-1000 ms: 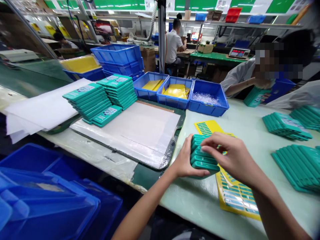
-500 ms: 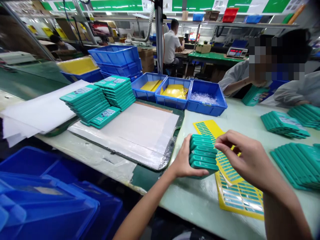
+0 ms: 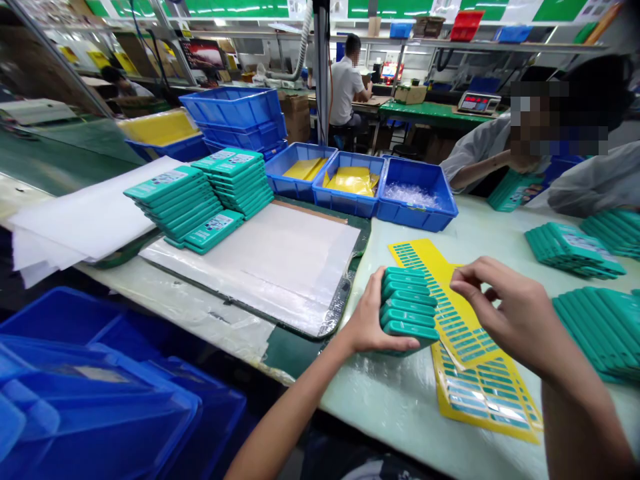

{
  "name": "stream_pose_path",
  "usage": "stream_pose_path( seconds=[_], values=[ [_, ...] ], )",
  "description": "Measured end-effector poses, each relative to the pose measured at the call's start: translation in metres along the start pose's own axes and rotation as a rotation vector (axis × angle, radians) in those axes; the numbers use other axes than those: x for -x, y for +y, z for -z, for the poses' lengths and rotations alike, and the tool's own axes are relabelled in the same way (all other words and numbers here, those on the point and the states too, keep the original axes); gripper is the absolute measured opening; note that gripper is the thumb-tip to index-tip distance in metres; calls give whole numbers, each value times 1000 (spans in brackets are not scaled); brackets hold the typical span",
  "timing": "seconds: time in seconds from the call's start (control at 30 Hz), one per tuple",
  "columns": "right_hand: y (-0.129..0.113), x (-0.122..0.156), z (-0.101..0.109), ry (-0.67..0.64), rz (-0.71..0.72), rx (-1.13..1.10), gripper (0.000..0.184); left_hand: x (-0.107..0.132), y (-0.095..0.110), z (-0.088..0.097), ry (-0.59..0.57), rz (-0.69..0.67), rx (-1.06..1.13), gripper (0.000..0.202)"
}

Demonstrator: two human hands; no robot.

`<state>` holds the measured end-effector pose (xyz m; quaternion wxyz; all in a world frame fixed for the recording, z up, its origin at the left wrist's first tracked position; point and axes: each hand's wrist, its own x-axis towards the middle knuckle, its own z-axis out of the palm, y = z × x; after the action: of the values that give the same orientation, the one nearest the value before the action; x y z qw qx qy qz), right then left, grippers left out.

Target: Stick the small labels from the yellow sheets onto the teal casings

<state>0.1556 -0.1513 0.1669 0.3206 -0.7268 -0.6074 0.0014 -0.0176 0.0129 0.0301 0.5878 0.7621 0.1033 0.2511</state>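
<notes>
Fingers of the left hand grasp a bundle of green cases from the side, thumb along the near case, its narrow edges turned up above the pale desk. The right hand hovers just beside it, over yellow sheets patterned with small strips. Its thumb and forefinger are pinched together; whether they hold anything tiny, I cannot tell. The step in hand seems to be fine fingertip work between sheets and case edges, part-way through the bundle, judging by the hands' poses. The next move likely calls for a steady left grip, the edges kept exposed, and a precise, light right-hand pinch.
</notes>
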Motion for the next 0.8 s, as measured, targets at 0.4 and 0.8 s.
stream_pose_path(
  seconds=[0.4, 0.8],
  values=[
    [-30, -37, -49, -99, 128, -43, 26, -4, -1, 0, 11, -94, -14, 143],
    [-51, -67, -46, -556, 149, 63, 19, -7, -2, -2, 28, -105, 14, 122]
  ],
)
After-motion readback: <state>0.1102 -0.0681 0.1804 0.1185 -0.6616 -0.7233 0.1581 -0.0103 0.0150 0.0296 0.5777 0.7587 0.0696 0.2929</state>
